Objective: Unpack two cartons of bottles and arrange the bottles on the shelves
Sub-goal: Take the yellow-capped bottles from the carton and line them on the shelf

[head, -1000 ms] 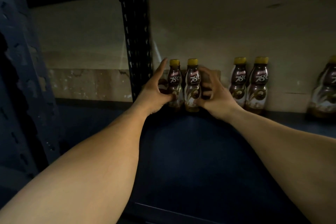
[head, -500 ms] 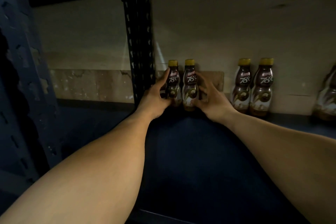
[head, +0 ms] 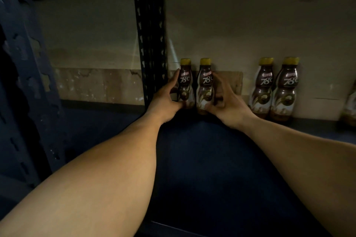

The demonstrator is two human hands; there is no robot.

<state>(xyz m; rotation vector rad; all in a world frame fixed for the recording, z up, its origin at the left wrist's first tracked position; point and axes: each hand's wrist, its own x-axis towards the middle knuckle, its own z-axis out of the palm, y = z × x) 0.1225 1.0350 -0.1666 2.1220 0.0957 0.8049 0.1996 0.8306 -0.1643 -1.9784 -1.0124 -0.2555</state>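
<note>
The left hand point(head: 165, 100) grasps the left bottle point(head: 184, 84) from its outer side, with the thumb low across the front and the fingers curled round the flank, one fingertip reaching up beside the label. The right hand point(head: 226, 100) mirrors that grip on the right bottle point(head: 206, 86), its fingers curled round the far side and the thumb near the base. Both bottles stand upright, side by side, at the back of the dark shelf point(head: 192, 159), close to the wall point(head: 250, 25). The bare forearms reach forward from the lower corners and converge, wrists nearly straight. Just left of the left grip rises a perforated post point(head: 150, 34). Right of the right grip, apart from it, a second pair of bottles point(head: 285, 90) with yellow caps stands upright, and a blurred edge bottle point(head: 349, 106) lies farther right.
</note>
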